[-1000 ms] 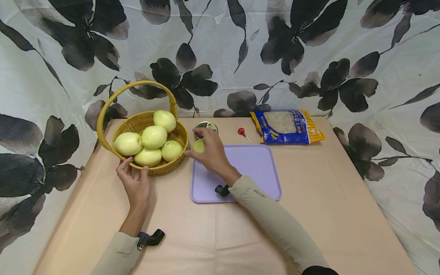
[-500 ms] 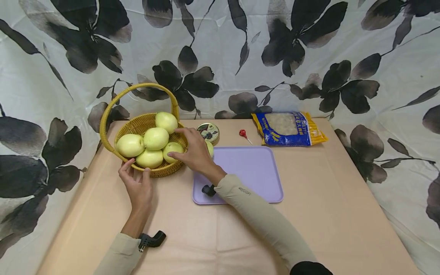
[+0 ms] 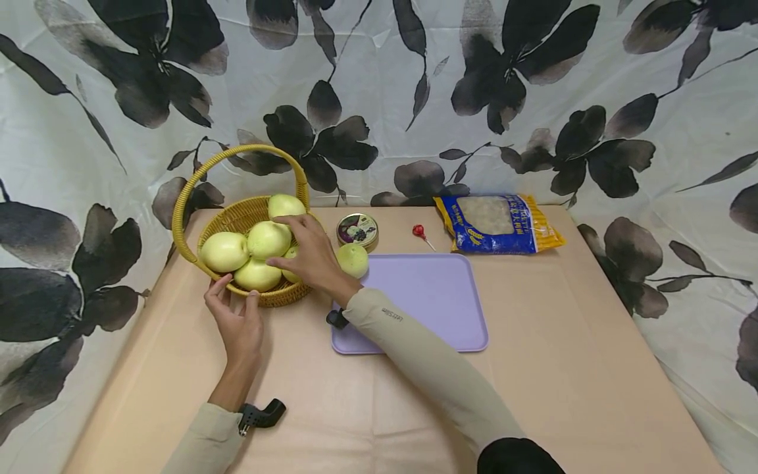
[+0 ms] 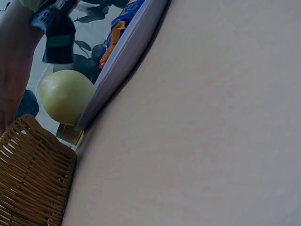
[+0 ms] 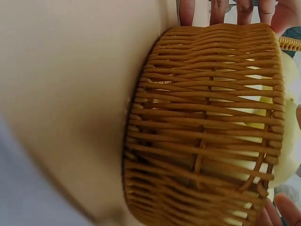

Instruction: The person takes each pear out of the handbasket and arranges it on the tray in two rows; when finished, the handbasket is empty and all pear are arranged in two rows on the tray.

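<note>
A yellow wicker basket [image 3: 278, 299] with a tall handle holds several pale green, apple-like fruits [image 3: 224, 251]. My left hand [image 3: 239, 326] rests at its near left side, fingers and thumb touching the rim. In the right wrist view, left-hand fingers [image 5: 218, 12] lie along the outer wicker wall. My right hand [image 3: 314, 253] reaches over the basket's right side, thumb and fingers spread above the fruits, partly hiding the one at the right. Another pale green fruit [image 3: 353, 261] sits at the far left corner of the purple tray [image 3: 420, 303], right of my right hand.
Behind the tray is a round tin [image 3: 358, 230] with a printed lid. A red-headed lollipop [image 3: 419, 230] lies right of it, and a blue and yellow packet [image 3: 497, 224] lies at the back right. A floral curtain [image 3: 379, 79] hangs behind the table.
My right hand has let go of the fruit at the tray's far left corner and moved left over the basket. My left hand stays at the rim.
</note>
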Demonstrator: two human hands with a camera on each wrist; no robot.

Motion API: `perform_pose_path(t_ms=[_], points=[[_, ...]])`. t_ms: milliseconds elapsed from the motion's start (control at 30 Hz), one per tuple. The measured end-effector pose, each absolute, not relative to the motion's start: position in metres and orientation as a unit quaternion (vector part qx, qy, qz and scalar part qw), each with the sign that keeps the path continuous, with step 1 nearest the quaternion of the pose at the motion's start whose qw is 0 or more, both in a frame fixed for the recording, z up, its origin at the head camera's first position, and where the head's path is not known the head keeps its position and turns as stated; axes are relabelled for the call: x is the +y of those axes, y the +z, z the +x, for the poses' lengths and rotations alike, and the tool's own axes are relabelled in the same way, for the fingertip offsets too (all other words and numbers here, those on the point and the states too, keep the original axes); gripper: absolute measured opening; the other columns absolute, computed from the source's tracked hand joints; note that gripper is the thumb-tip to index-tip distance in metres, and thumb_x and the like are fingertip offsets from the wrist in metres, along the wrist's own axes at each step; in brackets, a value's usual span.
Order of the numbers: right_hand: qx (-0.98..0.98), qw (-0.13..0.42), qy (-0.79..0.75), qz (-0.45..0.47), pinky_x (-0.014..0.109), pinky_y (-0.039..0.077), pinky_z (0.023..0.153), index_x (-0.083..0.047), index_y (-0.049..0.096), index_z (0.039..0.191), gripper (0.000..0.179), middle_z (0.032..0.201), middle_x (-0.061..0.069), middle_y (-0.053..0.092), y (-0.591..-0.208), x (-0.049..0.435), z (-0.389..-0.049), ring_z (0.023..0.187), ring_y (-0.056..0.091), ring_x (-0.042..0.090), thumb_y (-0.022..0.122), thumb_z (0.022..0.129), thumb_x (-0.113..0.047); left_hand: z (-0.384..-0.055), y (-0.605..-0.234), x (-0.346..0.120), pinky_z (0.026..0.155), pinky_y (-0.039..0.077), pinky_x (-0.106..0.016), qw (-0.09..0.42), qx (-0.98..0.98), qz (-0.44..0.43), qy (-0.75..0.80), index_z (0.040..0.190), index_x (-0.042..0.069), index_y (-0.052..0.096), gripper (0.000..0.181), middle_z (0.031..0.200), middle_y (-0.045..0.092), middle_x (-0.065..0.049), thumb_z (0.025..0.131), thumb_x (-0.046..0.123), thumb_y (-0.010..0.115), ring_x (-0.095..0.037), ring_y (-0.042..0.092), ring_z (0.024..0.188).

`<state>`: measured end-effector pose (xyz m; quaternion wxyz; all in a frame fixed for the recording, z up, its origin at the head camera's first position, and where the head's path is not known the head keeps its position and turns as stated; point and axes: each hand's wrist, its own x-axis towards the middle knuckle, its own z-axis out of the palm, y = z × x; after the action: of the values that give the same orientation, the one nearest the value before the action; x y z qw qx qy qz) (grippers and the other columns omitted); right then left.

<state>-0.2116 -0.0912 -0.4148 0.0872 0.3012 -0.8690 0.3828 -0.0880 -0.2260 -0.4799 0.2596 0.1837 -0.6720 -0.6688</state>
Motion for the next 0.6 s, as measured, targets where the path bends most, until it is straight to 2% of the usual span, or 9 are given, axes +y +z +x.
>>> perform_pose_path(t_ms=[233, 600], points=[[-0.883, 0.062, 0.356, 0.300, 0.030, 0.043, 0.114, -0.027, 0.058, 0.151, 0.076, 0.145, 0.003, 0.054, -0.413, -0.105, -0.216, 0.135, 0.053, 0.018, 0.090, 0.084, -0.045, -0.089, -0.482, -0.227, 0.127, 0.031, -0.056, 0.258, -0.673, 0.185, -0.668, 0.156, 0.012, 0.029, 0.060, 0.178, 0.004, 0.004, 0.104, 0.002, 0.056, -0.023, 0.015, 0.164], [-0.886, 0.063, 0.353, 0.293, 0.027, 0.043, 0.113, -0.026, 0.061, 0.149, 0.074, 0.142, 0.001, 0.057, -0.413, -0.109, -0.216, 0.133, 0.052, 0.016, 0.091, 0.083, -0.044, -0.089, -0.483, -0.229, 0.125, 0.034, -0.056, 0.260, -0.674, 0.186, -0.666, 0.156, 0.012, 0.030, 0.060, 0.178, 0.006, 0.004, 0.103, 0.002, 0.057, -0.022, 0.018, 0.163]])
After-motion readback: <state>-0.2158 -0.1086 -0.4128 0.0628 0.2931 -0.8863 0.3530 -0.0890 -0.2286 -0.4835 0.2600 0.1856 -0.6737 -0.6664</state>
